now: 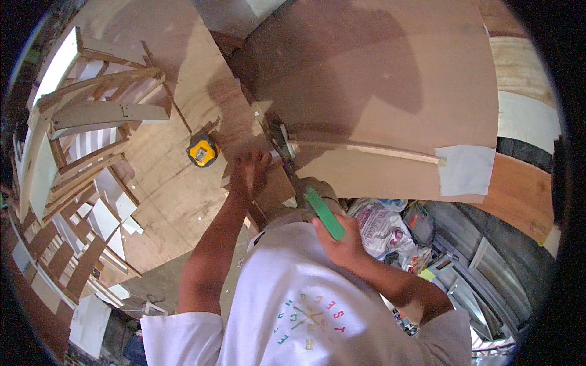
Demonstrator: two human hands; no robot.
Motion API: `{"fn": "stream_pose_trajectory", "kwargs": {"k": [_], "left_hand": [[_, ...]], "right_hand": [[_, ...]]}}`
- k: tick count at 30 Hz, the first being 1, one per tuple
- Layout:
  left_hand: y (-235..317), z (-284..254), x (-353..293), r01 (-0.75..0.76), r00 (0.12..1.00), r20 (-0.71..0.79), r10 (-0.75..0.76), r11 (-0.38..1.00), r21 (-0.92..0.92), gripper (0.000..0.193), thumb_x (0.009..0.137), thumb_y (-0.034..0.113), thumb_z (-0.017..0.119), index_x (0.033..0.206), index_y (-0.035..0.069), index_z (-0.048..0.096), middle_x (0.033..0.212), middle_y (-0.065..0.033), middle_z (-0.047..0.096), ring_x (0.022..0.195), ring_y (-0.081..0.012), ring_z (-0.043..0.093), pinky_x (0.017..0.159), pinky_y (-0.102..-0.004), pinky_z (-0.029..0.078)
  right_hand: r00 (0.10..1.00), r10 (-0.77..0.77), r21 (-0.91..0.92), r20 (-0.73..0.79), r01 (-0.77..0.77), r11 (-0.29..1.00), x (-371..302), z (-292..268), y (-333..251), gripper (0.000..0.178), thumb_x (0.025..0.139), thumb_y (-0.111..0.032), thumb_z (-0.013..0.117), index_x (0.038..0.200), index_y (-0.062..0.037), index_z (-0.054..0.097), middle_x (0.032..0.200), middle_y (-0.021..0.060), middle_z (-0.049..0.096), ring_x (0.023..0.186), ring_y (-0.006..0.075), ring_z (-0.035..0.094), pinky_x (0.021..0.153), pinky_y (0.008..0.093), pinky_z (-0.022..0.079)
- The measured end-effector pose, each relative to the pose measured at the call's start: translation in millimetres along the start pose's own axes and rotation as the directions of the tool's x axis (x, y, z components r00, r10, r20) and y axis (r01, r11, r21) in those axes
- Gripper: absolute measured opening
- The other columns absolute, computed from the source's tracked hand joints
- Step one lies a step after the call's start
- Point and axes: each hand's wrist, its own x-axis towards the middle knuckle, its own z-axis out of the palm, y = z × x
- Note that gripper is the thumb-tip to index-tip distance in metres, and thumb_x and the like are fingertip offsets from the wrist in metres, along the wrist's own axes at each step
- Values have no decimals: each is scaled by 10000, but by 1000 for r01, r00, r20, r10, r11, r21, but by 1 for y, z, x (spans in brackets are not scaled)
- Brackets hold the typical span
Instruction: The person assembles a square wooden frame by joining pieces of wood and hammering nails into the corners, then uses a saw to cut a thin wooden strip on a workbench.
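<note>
My right hand (342, 241) is closed around the green handle (325, 212) of a tool. The tool's dark, narrow end points away and to the left, into shadow, so I cannot make out its exact kind. In front of my body, my left hand (249, 172) presses down with bent fingers on a short brown wooden piece (278, 188). The fingertips sit close to the tool's dark end, at the edge of the plywood sheet (165, 201). Left of that hand, a yellow and black tape measure (202, 150) rests on the plywood.
A large brown board (378, 79) with a thin wooden strip (378, 151) and a white sheet (467, 171) lies at the right. Wooden frames (91, 122) and offcuts crowd the left. Plastic bags (375, 229) and metal parts (467, 299) lie at the lower right.
</note>
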Motion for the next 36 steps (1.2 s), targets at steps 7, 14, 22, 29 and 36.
{"fn": "stream_pose_trajectory", "kwargs": {"k": [7, 14, 22, 29, 36], "left_hand": [[-2, 17, -1, -38, 999, 37, 36, 996, 75, 351, 849, 178, 661, 1192, 125, 609, 1054, -125, 611, 1009, -337, 634, 866, -522, 486], [-10, 17, -8, -29, 999, -42, 33, 996, 84, 377, 842, 182, 665, 1212, 129, 611, 1053, -112, 616, 1006, -324, 642, 829, -481, 498], [-2, 16, 2, 13, 989, 143, -20, 999, 50, 357, 877, 209, 663, 1216, 118, 599, 1125, -126, 630, 1038, -329, 648, 870, -507, 516], [-3, 15, -3, -18, 999, 41, 15, 997, 78, 347, 903, 243, 655, 1221, 120, 594, 1124, -120, 629, 1043, -326, 649, 853, -504, 524], [-11, 27, -4, 1, 996, 93, -8, 998, 68, 432, 896, 303, 670, 1279, 134, 565, 1196, -139, 618, 1093, -323, 638, 905, -530, 520]], "right_hand": [[992, -38, -98, -122, 26, 995, 85, 51, 36, 259, 965, -182, 662, 805, 18, 622, 605, 147, 565, 557, 219, 541, 577, 429, 459], [998, -18, -16, -62, 17, 1000, 32, 26, 14, 318, 963, -237, 668, 784, 23, 634, 621, 141, 601, 563, 220, 545, 581, 439, 460], [994, -42, -110, -105, 31, 994, 101, 53, 21, 381, 963, -308, 668, 817, 44, 653, 643, 179, 602, 619, 229, 589, 595, 449, 469], [996, -17, -59, -88, 12, 998, 34, 28, 20, 383, 974, -327, 660, 835, 30, 667, 633, 150, 605, 585, 256, 561, 604, 436, 478], [995, 96, -41, -1, -96, 995, 126, 66, 32, 484, 916, -507, 707, 1013, -38, 634, 907, 222, 663, 781, 359, 615, 723, 534, 481]]}}
